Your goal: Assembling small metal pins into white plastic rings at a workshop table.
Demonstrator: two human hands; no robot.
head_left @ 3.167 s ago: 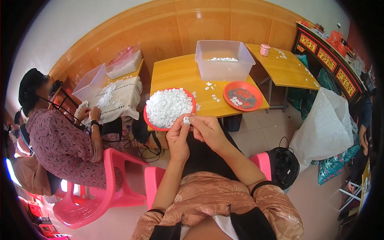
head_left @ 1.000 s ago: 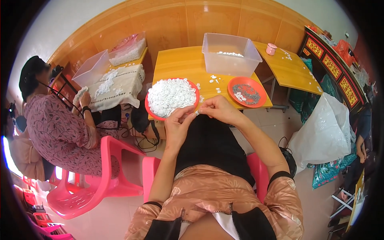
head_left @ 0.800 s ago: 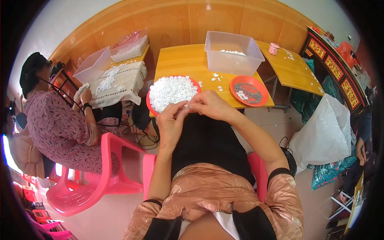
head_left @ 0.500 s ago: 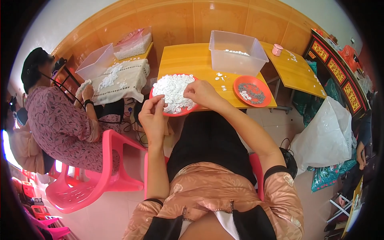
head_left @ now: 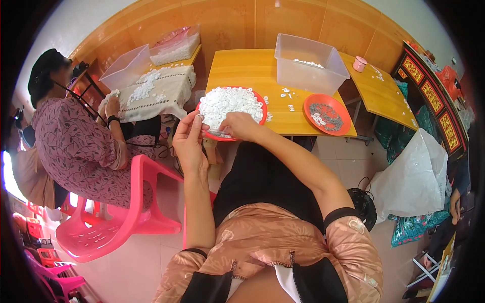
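A red plate (head_left: 264, 112) heaped with small white plastic pieces (head_left: 227, 107) sits at the near edge of the yellow table (head_left: 242, 65). Beside the plate's near left rim, my left hand (head_left: 189, 144) is raised with thumb and fingers pinched together; whatever they hold is too small to make out. My right hand (head_left: 241, 125) reaches over the near rim, its bent fingers closed down at the pile, and their tips are hidden. To the right, a second red plate (head_left: 347, 117) holds small grey metal-looking parts (head_left: 331, 117) and a few white pieces.
Behind the plates stands a clear plastic bin (head_left: 310, 68), with loose white pieces (head_left: 286, 94) before it. A pink mug (head_left: 359, 63) is on the right-hand table. At left, a co-worker (head_left: 86, 146) handles white pieces on a cloth-covered table. A pink chair (head_left: 113, 227) stands between us.
My right hand has moved down to the near side of the pile. The left hand stays pinched by the rim. The whole view has shifted slightly.
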